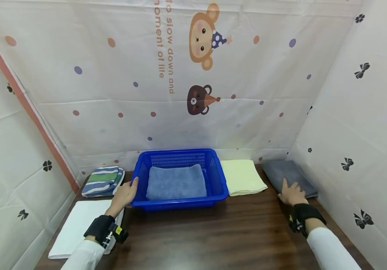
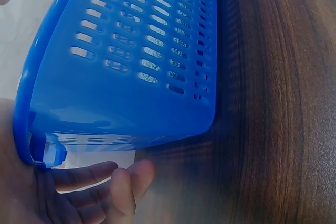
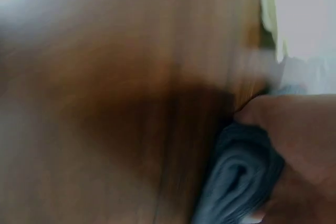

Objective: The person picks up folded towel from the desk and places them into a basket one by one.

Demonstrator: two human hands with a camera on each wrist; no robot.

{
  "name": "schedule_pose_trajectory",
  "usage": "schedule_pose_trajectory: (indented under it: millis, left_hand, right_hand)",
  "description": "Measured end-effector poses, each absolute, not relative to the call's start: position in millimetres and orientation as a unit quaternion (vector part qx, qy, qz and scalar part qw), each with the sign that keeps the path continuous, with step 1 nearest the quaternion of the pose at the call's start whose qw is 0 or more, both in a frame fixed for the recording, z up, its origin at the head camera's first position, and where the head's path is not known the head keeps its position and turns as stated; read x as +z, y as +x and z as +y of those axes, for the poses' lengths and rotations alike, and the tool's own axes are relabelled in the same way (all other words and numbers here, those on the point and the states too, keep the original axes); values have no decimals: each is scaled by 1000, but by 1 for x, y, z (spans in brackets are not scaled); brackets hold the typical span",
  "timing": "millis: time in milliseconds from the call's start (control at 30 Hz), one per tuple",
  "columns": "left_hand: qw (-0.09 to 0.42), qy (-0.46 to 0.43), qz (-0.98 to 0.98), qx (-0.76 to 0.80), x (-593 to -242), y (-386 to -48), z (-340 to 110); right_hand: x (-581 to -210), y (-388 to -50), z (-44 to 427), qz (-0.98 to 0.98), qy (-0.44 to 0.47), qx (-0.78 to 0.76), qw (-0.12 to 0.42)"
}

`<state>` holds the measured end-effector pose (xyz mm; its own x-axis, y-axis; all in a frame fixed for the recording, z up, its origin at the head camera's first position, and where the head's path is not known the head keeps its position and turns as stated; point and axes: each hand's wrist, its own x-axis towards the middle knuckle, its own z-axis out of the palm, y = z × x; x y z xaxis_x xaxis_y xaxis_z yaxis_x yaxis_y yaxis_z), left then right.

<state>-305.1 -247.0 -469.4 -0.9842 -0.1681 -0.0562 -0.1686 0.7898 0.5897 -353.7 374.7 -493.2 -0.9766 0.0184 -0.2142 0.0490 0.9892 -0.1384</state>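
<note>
A blue plastic basket [image 1: 176, 203] stands on the table with a folded blue-grey towel [image 1: 176, 182] lying inside it. My left hand [image 1: 125, 195] holds the basket's left rim, the thumb over the edge and the other fingers outside below it, as the left wrist view shows. On the far right my right hand [image 1: 292, 194] rests on the near part of a folded dark grey towel [image 1: 281, 170], fingers spread over its top. Blurred in the right wrist view, the thumb touches the grey towel's folded edge [image 3: 236, 171].
A folded yellow towel [image 1: 242, 176] lies right of the basket. On the left are a striped towel [image 1: 102, 180] and a white folded cloth [image 1: 78, 225], partly under the left forearm. Patterned cloth walls [image 1: 166, 127] enclose the brown wooden table [image 1: 206, 240].
</note>
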Motion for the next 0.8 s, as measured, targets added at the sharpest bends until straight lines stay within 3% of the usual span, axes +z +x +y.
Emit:
schedule_pose_trajectory:
  millis: [233, 433, 633, 700, 800]
  left_hand:
    - [-1, -92, 946, 312, -472, -305, -246]
    - [7, -101, 936, 338, -470, -305, -249]
    - [6, -102, 933, 344, -469, -303, -249]
    - [7, -103, 933, 345, -470, -303, -249]
    - [9, -100, 934, 344, -471, -303, -248]
  right_hand:
    - [-506, -271, 341, 997, -15, 64, -38]
    - [-499, -214, 292, 989, -53, 117, -70]
    - [-520, -171, 228, 921, -103, 247, -283]
    - [-523, -158, 208, 905, -119, 267, -309]
    - [-525, -143, 180, 905, -151, 280, -281]
